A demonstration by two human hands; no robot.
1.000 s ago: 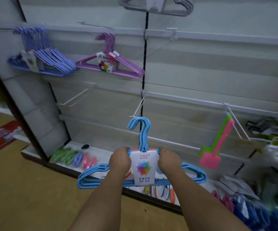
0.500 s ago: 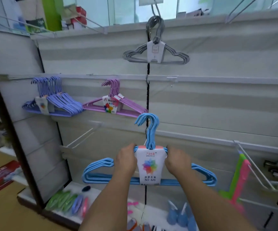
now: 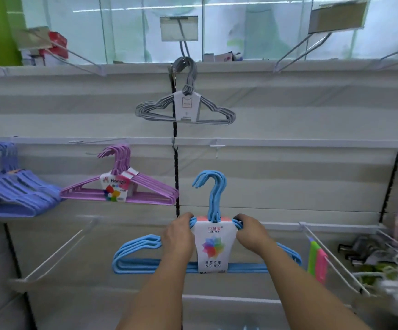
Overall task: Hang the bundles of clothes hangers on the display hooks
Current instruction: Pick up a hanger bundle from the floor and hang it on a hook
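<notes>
Held bundle (image 3: 207,246) below hung bundle (image 3: 185,108)

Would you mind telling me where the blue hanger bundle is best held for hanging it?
Hold the blue hanger bundle at its shoulders, from below on either side of the paper label, as the left hand and right hand do. That probably keeps the upright hooks free.

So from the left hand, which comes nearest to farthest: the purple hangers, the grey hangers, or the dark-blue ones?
From the left hand, in the head view:
1. Purple hanger bundle, up and to its left.
2. Grey hanger bundle, straight above, on the top hook.
3. Dark-blue hanger bundles, far left, at the frame's edge.
</notes>
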